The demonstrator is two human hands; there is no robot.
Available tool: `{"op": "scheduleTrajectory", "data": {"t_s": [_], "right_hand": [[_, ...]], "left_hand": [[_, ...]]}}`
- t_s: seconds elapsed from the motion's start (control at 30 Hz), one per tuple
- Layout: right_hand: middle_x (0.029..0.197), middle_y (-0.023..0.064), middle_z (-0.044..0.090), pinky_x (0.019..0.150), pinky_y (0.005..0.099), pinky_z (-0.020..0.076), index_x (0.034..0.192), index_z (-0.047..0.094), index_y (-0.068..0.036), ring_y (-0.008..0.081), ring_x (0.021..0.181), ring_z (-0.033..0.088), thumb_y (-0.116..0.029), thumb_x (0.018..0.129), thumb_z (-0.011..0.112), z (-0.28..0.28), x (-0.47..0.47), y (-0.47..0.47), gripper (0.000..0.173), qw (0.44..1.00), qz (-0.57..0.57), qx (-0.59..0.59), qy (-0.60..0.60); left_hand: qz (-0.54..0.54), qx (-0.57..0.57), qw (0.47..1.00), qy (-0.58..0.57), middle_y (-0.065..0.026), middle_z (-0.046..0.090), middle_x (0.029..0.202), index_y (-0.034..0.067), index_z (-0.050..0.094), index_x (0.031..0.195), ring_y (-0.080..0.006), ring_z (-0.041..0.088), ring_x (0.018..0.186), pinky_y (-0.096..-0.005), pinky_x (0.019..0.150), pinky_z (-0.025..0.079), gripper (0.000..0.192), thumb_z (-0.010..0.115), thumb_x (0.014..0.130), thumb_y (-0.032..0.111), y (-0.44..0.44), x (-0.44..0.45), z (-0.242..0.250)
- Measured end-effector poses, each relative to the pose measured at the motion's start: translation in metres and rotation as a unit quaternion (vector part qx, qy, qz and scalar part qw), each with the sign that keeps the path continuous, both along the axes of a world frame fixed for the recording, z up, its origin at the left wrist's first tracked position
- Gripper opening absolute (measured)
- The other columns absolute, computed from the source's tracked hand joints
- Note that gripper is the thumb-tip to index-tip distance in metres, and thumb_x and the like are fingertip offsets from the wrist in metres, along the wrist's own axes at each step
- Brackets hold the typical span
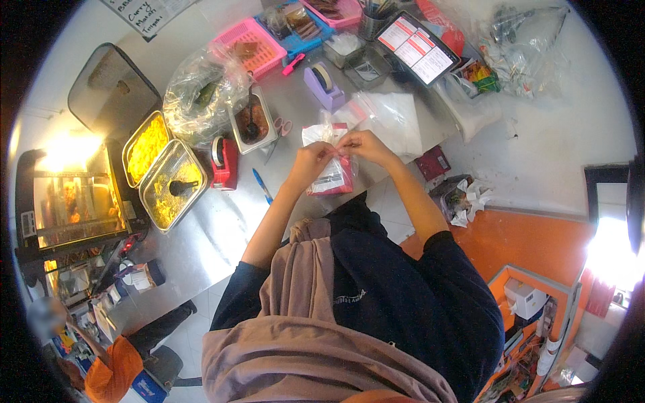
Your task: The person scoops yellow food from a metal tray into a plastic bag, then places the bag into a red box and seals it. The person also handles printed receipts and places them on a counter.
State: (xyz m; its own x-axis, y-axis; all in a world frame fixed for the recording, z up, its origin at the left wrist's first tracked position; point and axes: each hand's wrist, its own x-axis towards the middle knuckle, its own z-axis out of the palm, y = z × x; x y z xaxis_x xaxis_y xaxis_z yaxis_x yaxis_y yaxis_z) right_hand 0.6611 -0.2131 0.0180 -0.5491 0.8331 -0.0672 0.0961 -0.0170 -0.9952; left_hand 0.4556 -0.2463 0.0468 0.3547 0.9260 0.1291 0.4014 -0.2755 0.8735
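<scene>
A clear plastic bag with a red and white package and a printed slip inside lies near the front edge of the steel table. My left hand pinches its upper part, and my right hand pinches the same plastic just beside it, fingertips almost touching. Behind the hands is a bunched, translucent bit of plastic. A stack of clear plastic bags lies right of and beyond my right hand. A purple tape dispenser stands farther back. Left of my left hand lies a blue pen.
Left on the steel table are a red tape dispenser, a steel pan of sauce with a ladle, and trays of yellow food. Pink scissors lie nearby. A tablet stands at the back. Another person is at lower left.
</scene>
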Motion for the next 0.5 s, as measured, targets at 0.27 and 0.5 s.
{"op": "scheduleTrajectory", "data": {"t_s": [0.27, 0.5], "right_hand": [[0.09, 0.0071, 0.064, 0.075, 0.0248, 0.0481, 0.092, 0.064, 0.004, 0.0125, 0.084, 0.06, -0.005, 0.08, 0.064, 0.021, -0.001, -0.003, 0.014, 0.998, 0.002, -0.047, -0.039], [0.094, 0.0064, 0.062, 0.073, 0.0254, 0.0476, 0.097, 0.058, 0.0, 0.013, 0.086, 0.06, -0.002, 0.079, 0.065, 0.01, -0.001, -0.002, 0.02, 1.0, -0.007, 0.001, -0.007]], "left_hand": [[0.004, 0.027, 1.0, 0.01, -0.0129, 0.065, 0.084, 0.002, 0.063, 0.093, -0.0212, 0.065, 0.074, -0.0303, 0.067, 0.051, 0.017, 0.065, 0.079, 0.011, -0.002, 0.002, -0.002], [0.034, -0.008, 0.999, -0.009, -0.0136, 0.063, 0.084, 0.004, 0.062, 0.093, -0.0227, 0.064, 0.071, -0.0318, 0.063, 0.051, 0.018, 0.066, 0.077, 0.011, -0.002, 0.006, -0.001]]}}
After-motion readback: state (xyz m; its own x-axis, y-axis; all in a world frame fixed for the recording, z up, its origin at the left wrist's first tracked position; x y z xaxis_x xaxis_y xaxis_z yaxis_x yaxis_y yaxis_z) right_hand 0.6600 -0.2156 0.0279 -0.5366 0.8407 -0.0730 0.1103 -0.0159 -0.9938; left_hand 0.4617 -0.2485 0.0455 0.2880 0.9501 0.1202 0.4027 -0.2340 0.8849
